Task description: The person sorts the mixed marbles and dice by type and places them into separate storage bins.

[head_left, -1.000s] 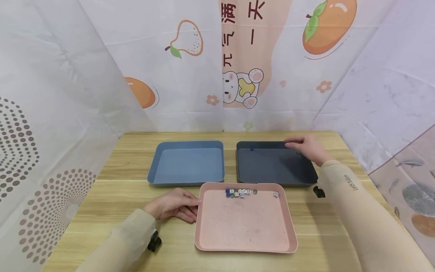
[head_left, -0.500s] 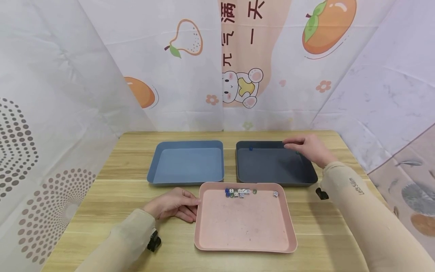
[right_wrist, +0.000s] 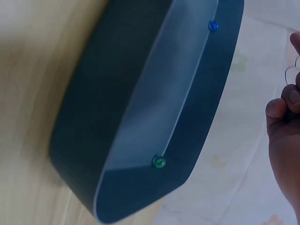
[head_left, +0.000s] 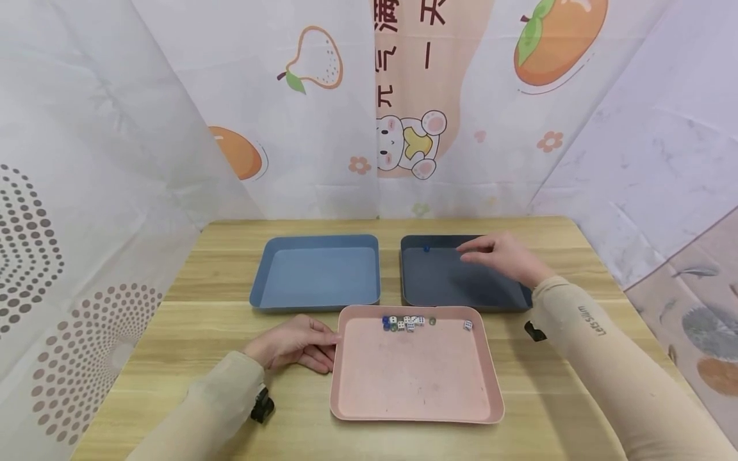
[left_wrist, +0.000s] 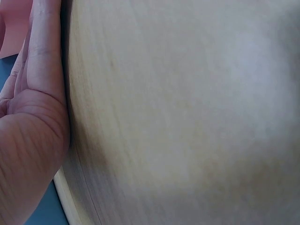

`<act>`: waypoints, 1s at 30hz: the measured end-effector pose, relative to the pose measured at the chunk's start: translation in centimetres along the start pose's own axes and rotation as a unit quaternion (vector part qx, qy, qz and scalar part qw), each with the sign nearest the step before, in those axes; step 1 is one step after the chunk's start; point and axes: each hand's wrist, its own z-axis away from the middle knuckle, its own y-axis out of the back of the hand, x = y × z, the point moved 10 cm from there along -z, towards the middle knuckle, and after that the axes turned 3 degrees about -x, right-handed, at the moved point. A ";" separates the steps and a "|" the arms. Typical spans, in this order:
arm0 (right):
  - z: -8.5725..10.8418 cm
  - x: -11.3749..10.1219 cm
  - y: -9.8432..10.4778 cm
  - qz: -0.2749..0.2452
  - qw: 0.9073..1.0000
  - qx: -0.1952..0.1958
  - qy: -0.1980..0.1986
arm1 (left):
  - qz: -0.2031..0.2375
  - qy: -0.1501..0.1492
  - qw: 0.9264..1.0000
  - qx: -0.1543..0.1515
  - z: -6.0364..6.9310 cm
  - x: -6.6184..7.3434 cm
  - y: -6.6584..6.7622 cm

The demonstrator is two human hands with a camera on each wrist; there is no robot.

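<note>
Centrally, a pink tray (head_left: 419, 384) rests on a wood-grain table (head_left: 213, 275), the nearest to the person of 3 trays. Inside it, along its far wall, white dice (head_left: 407, 319) lie clustered, with blue beads (head_left: 386, 326) at the left end of the group; 1 lone green bead (head_left: 432, 321) lies just right of the group, and 1 separate die (head_left: 468, 325) sits near the tray's far right corner. At the pink tray's left wall, the left hand (head_left: 296, 344) pinches the edge, thumb over the rim and fingers bent along the outside. Beyond the pink tray, to its right, is a dark tray (head_left: 429, 282); above it hangs the right hand (head_left: 503, 256), thumb and fingers extended, their tips visibly apart. The dark tray contains 1 blue bead (right_wrist: 213, 26) and, in its far right corner, 1 green bead (right_wrist: 159, 162). Beyond the pink tray, to its left, stands a blue tray (head_left: 317, 275). A printed curtain (head_left: 242, 64) hangs beyond all 3 trays.
</note>
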 end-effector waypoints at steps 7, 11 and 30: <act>-0.2 -1.3 -1.6 -0.001 0.999 -0.013 0.035 | -0.001 0.002 1.000 -0.004 0.0 0.1 0.0; -0.2 -2.1 -2.6 0.007 0.998 -0.024 0.058 | 0.002 0.004 1.000 -0.005 0.1 0.1 0.0; 0.5 -3.7 -6.0 0.025 0.987 -0.094 0.127 | 0.003 0.001 1.000 -0.008 0.0 0.2 -0.2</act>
